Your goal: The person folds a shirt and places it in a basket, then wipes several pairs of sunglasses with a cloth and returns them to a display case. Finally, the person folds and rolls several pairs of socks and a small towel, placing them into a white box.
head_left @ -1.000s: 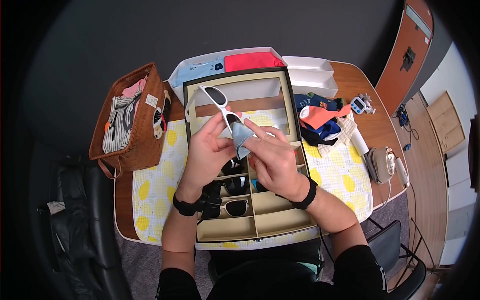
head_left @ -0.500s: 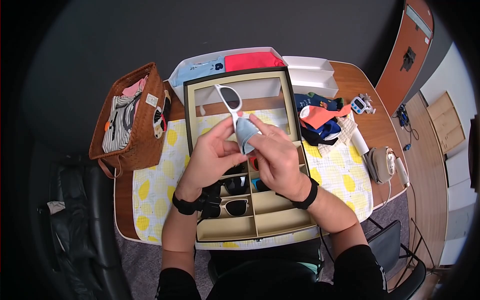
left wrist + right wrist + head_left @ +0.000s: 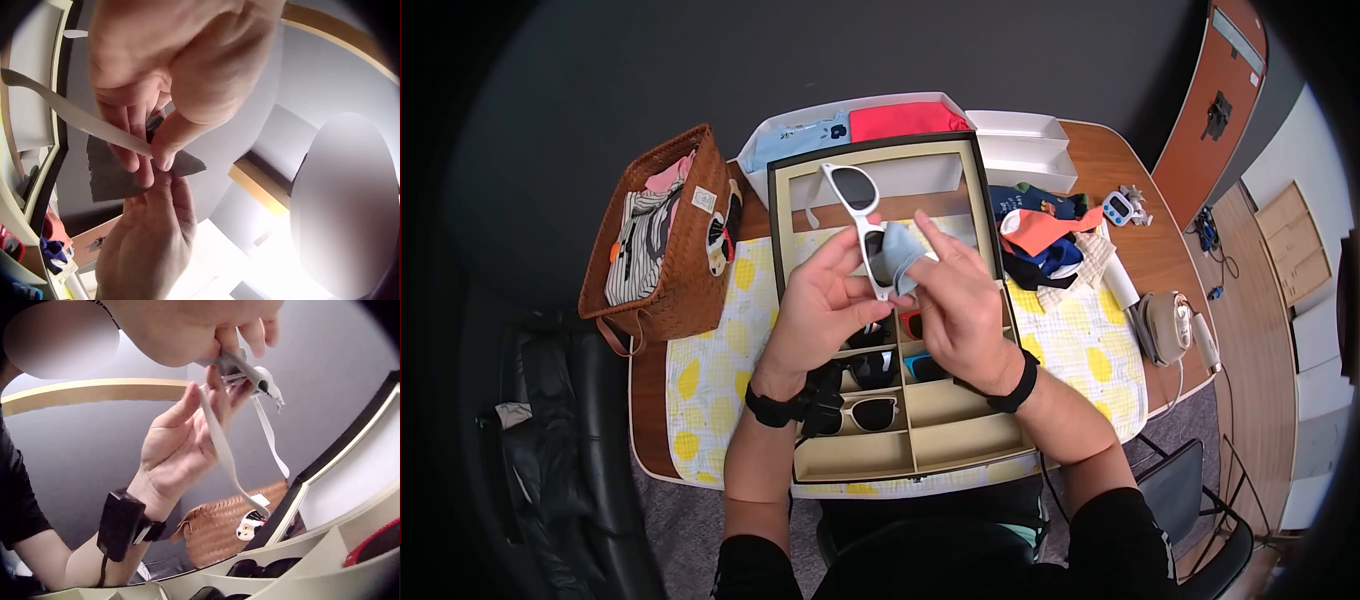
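In the head view my left hand [image 3: 820,310] pinches a pair of white-framed sunglasses [image 3: 855,188] by the lower lens. A light blue cleaning cloth [image 3: 903,252] is pinched in my right hand [image 3: 965,315], against that same lens and partly covering it. The glasses tilt upright above an open sunglasses case [image 3: 850,458]. Both of their white temples [image 3: 222,450] are unfolded in the right wrist view. From the left wrist, the cloth [image 3: 115,178] looks grey and spreads behind my fingers. Below my hands, the compartments hold black sunglasses [image 3: 870,370] and cream-framed sunglasses [image 3: 872,414].
A woven basket [image 3: 700,270] of clothes stands left. White boxes [image 3: 1020,160] line the back, one holding folded blue and red clothes. Socks [image 3: 1050,235], a small timer [image 3: 1116,209] and a beige corded appliance [image 3: 1165,330] lie right on the lemon-print cloth [image 3: 1090,370] and table.
The white sunglasses have turned in my left hand, standing more upright now. My right hand has shifted the cloth over the lower lens, uncovering part of it, and its index finger has lifted.
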The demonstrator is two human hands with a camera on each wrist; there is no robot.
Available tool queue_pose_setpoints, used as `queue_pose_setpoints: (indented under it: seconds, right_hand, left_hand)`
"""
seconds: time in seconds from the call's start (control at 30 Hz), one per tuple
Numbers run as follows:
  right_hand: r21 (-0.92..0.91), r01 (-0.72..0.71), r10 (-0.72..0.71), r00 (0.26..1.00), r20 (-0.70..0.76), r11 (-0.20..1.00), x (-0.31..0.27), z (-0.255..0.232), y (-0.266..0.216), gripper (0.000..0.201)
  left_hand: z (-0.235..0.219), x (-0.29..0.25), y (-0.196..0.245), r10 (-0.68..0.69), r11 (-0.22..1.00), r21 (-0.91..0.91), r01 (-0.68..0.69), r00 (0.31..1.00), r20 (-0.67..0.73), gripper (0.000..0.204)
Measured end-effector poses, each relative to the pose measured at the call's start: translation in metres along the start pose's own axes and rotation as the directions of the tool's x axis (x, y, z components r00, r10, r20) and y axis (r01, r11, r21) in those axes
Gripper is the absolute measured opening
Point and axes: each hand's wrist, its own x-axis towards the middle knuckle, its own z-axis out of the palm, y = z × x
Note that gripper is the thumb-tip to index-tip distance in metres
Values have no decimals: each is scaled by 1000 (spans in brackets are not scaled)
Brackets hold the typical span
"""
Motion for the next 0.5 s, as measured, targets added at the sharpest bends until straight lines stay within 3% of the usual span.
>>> queue_pose_setpoints:
  seconds: [0.1,0.17,0.3,0.5]
  right_hand:
    - [-3,-45,45,999,-14,999,-3,-1,5,22]
    - [23,-43,43,999,1,999,-5,2,2,23]
    - [69,-12,10,1000,28,998,-6,4,-2,23]
    - [54,51,-54,998,45,997,-1,-3,-3,27]
  left_hand:
    - [1,0,3,-37,997,66,31,995,92,80]
    - [3,1,1,12,1000,-22,-12,1000,-8,79]
    - [-2,2,2,72,997,-19,-74,992,-104,79]
    - [1,-4,-4,-39,997,76,33,996,79,79]
